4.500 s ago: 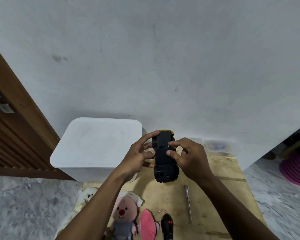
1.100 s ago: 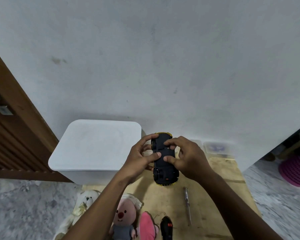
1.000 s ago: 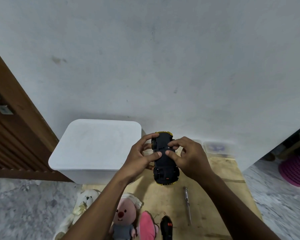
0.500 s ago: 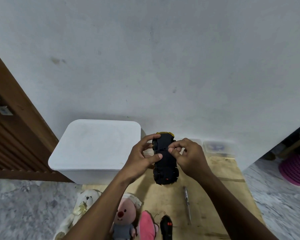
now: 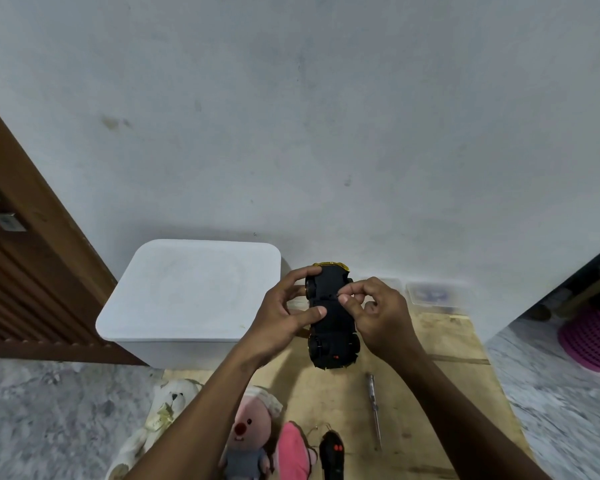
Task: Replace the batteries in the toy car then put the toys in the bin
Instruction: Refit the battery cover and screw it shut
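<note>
Where the two hands are meeting: one toy car is being held in the air, black underside facing up, gold trim showing at the far end.
Left hand: curling round the car's left flank, thumb lying across the underside.
Right hand: thumb and forefinger pinching at a spot mid-underside; whatever is between them is too small for me to tell.
Below the car: one screwdriver is lying lengthways on the board, well apart from the hands; one black remote with red buttons is sitting near the bottom edge.
Soft toys: two I am counting, a white bear and a pink-faced plush, lying side by side at the board's near-left edge; a pink soft piece is touching the second, and I cannot tell whether it is separate.
Bin: one, white, lid on, standing just left of the hands against the wall.
Clear tubs: two, sitting by the wall beyond the right hand.
Open room: bare board is showing right of the screwdriver.
Surface: wooden board is lying on a mottled grey floor.
Room: pale wall is rising ahead, a brown slatted door is showing at left, one purple basket is standing far right.
</note>
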A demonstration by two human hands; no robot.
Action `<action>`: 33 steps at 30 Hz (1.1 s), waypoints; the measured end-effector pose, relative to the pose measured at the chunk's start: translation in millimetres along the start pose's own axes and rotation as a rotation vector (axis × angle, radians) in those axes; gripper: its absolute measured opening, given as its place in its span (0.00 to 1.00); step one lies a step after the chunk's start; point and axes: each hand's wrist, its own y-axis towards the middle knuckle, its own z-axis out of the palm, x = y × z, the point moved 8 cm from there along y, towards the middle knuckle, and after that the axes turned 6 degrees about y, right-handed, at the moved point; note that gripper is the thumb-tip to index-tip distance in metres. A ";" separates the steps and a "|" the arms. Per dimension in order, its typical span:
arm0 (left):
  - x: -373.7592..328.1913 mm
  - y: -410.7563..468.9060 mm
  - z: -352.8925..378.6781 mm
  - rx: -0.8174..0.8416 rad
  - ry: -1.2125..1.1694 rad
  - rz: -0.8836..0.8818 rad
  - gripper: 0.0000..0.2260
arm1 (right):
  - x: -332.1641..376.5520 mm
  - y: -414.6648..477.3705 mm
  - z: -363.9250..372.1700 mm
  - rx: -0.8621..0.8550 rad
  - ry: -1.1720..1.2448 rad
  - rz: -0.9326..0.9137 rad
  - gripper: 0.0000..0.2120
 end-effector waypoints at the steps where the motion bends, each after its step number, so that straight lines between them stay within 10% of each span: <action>1: -0.6 -0.1 0.0 0.001 -0.001 -0.001 0.25 | 0.5 0.0 -0.9 -0.009 0.007 -0.005 0.06; 16: 3.4 0.0 4.1 0.028 0.035 -0.002 0.28 | -4.3 -1.5 -3.1 -0.121 -0.083 0.030 0.07; 24: 3.7 6.4 -3.3 -0.042 0.012 -0.008 0.23 | 19.1 -5.2 6.1 -0.093 -0.218 -0.287 0.06; 33: 6.9 8.6 -5.7 -0.045 0.023 -0.021 0.23 | -7.5 1.3 -3.8 -0.183 -0.011 -0.062 0.06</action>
